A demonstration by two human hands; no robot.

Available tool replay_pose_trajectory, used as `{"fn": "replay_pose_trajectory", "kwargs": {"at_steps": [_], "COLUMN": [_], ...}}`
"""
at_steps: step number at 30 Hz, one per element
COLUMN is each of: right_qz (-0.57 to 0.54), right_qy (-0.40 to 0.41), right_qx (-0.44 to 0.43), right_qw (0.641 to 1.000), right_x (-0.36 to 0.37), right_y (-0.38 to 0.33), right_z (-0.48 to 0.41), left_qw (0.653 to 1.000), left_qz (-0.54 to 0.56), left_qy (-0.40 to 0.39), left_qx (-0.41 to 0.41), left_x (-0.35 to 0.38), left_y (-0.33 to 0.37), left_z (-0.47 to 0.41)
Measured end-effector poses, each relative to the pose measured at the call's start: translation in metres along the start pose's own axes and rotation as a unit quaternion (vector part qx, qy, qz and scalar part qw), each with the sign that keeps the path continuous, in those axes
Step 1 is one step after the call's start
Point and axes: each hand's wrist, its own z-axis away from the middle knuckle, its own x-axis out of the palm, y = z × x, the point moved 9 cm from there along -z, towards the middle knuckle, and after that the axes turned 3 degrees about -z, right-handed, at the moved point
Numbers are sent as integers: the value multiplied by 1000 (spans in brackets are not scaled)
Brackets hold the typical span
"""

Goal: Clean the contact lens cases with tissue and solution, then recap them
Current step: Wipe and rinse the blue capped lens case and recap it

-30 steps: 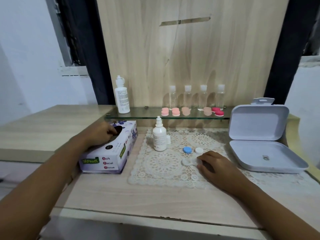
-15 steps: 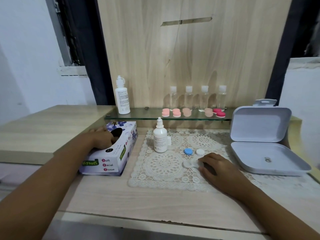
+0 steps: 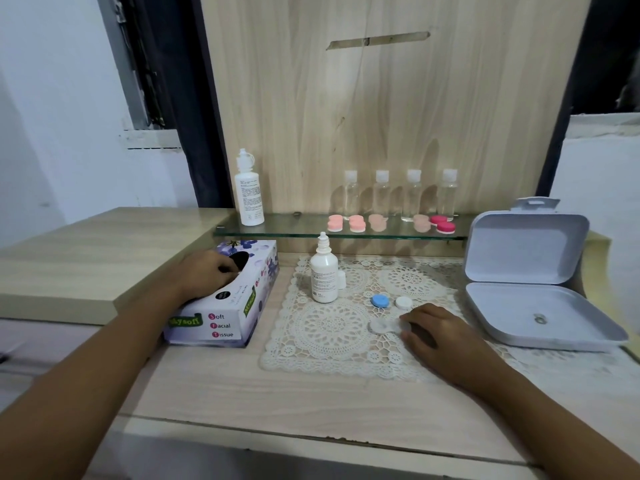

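head view: left hand [image 3: 207, 276] pinches tissue [image 3: 238, 270] in its box [image 3: 221, 318], right hand [image 3: 440, 336] grips lens case [image 3: 381, 325] (yanking could drag the box).

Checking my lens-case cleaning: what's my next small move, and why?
Probably draw a tissue out of the tissue box: the left hand is at its opening, and the right hand holds the uncapped lens case, ready for wiping.

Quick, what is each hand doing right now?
Left hand: pinching a tissue at the tissue box opening.
Right hand: holding the lens case.
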Motion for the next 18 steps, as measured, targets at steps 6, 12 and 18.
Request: {"fn": "replay_pose_trajectory", "kwargs": {"at_steps": [6, 12, 18], "right_qz": [0, -5, -12], "right_qy": [-3, 1, -2], "right_qx": [2, -2, 1], "right_qw": [1000, 1000, 1000], "right_x": [0, -1, 0], "right_y": [1, 0, 1], "right_z": [1, 1, 1], "left_qw": [997, 992, 982], "left_qz": [34, 75, 169], "left_qy": [71, 95, 69], "left_qx": [-20, -28, -43], "left_x": [-10, -13, -11], "left_y": [-2, -6, -12], "left_z": [5, 6, 7]}}
